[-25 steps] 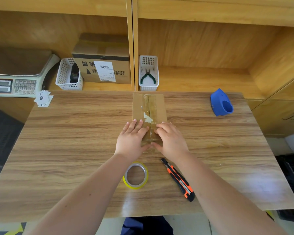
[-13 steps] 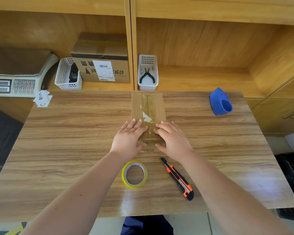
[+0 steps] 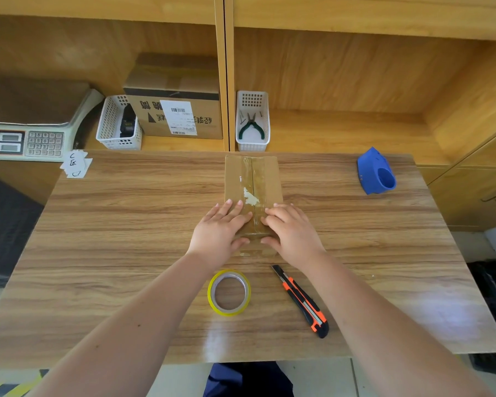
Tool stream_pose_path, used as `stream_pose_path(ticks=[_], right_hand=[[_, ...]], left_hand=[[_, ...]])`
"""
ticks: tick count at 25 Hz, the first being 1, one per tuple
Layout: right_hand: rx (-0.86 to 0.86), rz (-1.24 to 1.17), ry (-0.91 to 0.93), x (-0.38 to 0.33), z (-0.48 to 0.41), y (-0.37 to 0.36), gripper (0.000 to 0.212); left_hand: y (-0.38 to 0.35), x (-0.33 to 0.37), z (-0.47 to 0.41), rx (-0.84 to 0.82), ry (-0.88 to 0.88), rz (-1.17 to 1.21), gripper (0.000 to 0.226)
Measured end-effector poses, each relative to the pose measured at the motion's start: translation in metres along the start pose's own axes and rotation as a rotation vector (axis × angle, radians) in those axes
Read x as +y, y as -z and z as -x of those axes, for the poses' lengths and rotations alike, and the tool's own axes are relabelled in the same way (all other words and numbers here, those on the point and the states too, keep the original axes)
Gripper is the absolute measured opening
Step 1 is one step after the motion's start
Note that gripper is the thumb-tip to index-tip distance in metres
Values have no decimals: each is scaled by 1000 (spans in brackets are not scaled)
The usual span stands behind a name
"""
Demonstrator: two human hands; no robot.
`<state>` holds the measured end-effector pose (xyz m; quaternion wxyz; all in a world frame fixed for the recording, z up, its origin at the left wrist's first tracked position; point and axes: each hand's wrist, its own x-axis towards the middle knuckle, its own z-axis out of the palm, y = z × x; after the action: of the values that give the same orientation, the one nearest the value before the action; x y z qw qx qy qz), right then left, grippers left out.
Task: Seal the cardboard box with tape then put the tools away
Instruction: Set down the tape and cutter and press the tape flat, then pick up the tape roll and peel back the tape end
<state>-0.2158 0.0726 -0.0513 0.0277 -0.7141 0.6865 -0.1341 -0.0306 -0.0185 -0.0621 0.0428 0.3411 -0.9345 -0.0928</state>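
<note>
1. We see the cardboard box [image 3: 252, 193] lying flat on the wooden table [image 3: 126, 224], its far end near the table's back edge and its near end under both hands.
2. Clear tape runs along the box's centre seam; a torn white patch shows on the tape just beyond the fingertips.
3. Left hand [image 3: 219, 234]: palm down on the near left part of the box, fingers [image 3: 226, 209] spread flat and released, grasping nothing; the thumb lies at the box's near edge.
4. Right hand [image 3: 291, 233]: palm down on the near right part of the box, fingers flat and unclenched, grasping nothing; the thumb reaches toward the near edge.
5. The index fingers nearly meet over the seam.
6. Tape roll [image 3: 229, 292], yellow-rimmed, lies flat on the table near us, between the forearms, apart from the box.
7. Utility knife [image 3: 301, 300], orange and black, lies on the table just right of the roll, tip pointing toward the right hand; whether the blade is out, we cannot tell.
8. A blue tape dispenser [image 3: 377, 173] sits at the table's far right, well apart from the box.
9. On the shelf behind the table: a white basket [image 3: 252, 144] holding pliers [image 3: 251, 127], a second basket [image 3: 109, 124] and a labelled carton [image 3: 178, 110].
</note>
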Motion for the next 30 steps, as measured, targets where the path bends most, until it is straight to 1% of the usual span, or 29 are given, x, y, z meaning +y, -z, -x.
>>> stream_pose_path(ticks=[5,7,8,9,11,13,14,15,16,18,19,20,21,22,24,26,28,30], right_hand=[[-44,-12,-17,2,6,1,44],[-50,-7,-18,-1,7,2,47],[-31,-17,-12,-2,9,2,49],[-1,-43,-11,-3,12,2,51],[76,-117,-36,-4,27,1,50],[184,-193,-67,-8,51,-9,42],[229,-239,-87,-10,65,-18,38],[235,-291,-123,-11,79,-30,35],[184,-360,-179,-13,91,-42,34],[-51,-513,-360,-19,105,-65,41],[-184,-562,-454,-24,109,-75,50],[-289,-585,-527,-29,109,-84,60],[-352,-584,-570,-34,107,-92,69],[-385,-567,-590,-39,104,-99,75],[-403,-509,-597,-48,97,-108,83],[-418,-505,-597,-52,90,-114,87],[-398,-571,-595,-51,89,-117,83],[-342,-687,-608,-48,89,-116,78]], left_hand=[[0,-1,6,-37,9,64,61],[1,4,9,-57,44,93,67],[1,6,12,-37,60,128,72],[2,9,17,4,85,194,78],[-1,10,33,140,191,422,82],[-10,9,59,287,357,642,71],[-18,9,72,304,444,714,63],[-26,10,84,268,505,759,56],[-35,11,93,195,536,792,52],[-48,18,104,-18,550,882,47],[-54,22,104,-135,548,926,51],[-60,25,101,-241,552,969,60],[-65,28,97,-321,567,1022,73],[-69,32,92,-365,588,1078,84],[-80,38,85,-370,629,1152,96],[-86,40,80,-337,662,1198,101],[-87,41,76,-304,698,1248,99],[-85,43,74,-250,750,1330,91]])
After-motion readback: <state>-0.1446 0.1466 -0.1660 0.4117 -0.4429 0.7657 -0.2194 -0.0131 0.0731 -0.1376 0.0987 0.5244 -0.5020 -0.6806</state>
